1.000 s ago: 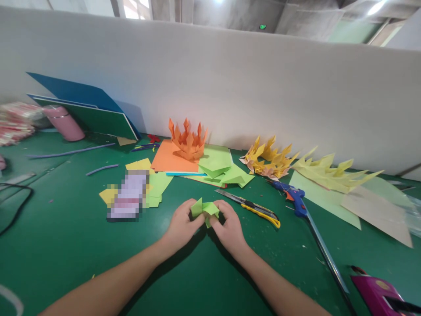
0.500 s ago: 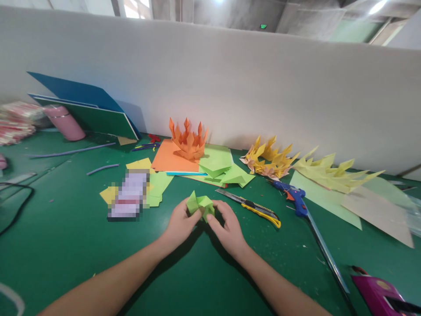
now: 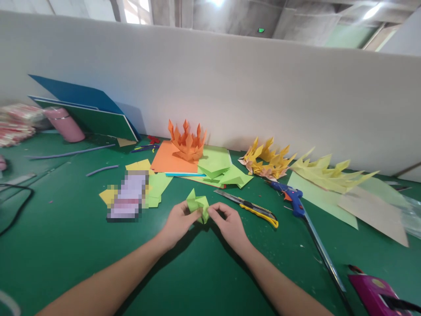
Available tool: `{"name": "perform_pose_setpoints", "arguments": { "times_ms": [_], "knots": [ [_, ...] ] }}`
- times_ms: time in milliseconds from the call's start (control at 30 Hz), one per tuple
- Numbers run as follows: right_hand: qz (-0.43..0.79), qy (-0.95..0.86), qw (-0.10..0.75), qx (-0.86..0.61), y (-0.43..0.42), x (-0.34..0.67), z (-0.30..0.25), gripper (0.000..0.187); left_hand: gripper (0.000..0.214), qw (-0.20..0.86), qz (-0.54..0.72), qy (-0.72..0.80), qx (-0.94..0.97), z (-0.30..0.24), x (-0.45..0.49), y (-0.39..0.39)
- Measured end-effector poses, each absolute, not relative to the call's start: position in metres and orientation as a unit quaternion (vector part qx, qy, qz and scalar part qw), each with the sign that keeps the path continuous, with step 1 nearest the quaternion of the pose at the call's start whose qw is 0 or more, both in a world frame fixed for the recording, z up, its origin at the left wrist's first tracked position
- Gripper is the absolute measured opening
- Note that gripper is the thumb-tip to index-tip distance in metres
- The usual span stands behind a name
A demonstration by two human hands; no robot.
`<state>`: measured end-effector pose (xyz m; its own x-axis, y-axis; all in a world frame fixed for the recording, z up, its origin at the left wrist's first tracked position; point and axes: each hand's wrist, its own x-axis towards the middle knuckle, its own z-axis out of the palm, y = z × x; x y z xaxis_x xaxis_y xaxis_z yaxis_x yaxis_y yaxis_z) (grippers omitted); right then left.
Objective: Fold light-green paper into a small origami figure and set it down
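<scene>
A small folded piece of light green paper [image 3: 196,202] is held just above the green table, with a pointed tip sticking up at its left. My left hand [image 3: 179,221] grips it from the left, thumb pressed across its front. At its right edge my right hand [image 3: 228,224] pinches the paper between thumb and index finger, the other fingers curled. Some of the folds are hidden behind my left fingers. A yellow utility knife [image 3: 253,207], blade out, lies just beyond my right hand.
Behind are an orange paper crown [image 3: 189,147], green paper sheets [image 3: 215,162], a yellow crown [image 3: 266,160] and a pale yellow crown [image 3: 332,175]. A blue glue gun [image 3: 292,197] lies right, with a magenta case [image 3: 375,287] nearer. A blurred phone [image 3: 129,195] lies left.
My right hand has shifted from the paper's front to a pinch at its right edge, showing more of the paper. My left hand keeps its grip. The view has tilted slightly.
</scene>
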<state>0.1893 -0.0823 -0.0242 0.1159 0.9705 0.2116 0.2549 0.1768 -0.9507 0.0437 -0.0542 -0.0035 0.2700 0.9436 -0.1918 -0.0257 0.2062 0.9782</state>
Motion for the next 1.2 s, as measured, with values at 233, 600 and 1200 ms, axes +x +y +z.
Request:
{"name": "perform_pose_setpoints", "arguments": {
  "times_ms": [233, 600, 1200],
  "knots": [
    [0.354, -0.558, 0.507, -0.553, -0.0816, 0.1881, -0.0231, 0.027, 0.037, 0.656, 0.361, 0.440, 0.496, 0.0005, 0.0438, -0.0552],
    [0.238, -0.658, 0.476, -0.533, -0.0846, 0.1864, -0.0203, 0.024, 0.033, 0.556, 0.404, 0.470, 0.553, -0.0024, 0.0388, -0.0514],
    [0.307, -0.605, 0.485, -0.551, -0.0831, 0.1892, -0.0206, 0.025, 0.039, 0.651, 0.427, 0.433, 0.454, 0.0025, 0.0366, -0.0483]
  ]
}}
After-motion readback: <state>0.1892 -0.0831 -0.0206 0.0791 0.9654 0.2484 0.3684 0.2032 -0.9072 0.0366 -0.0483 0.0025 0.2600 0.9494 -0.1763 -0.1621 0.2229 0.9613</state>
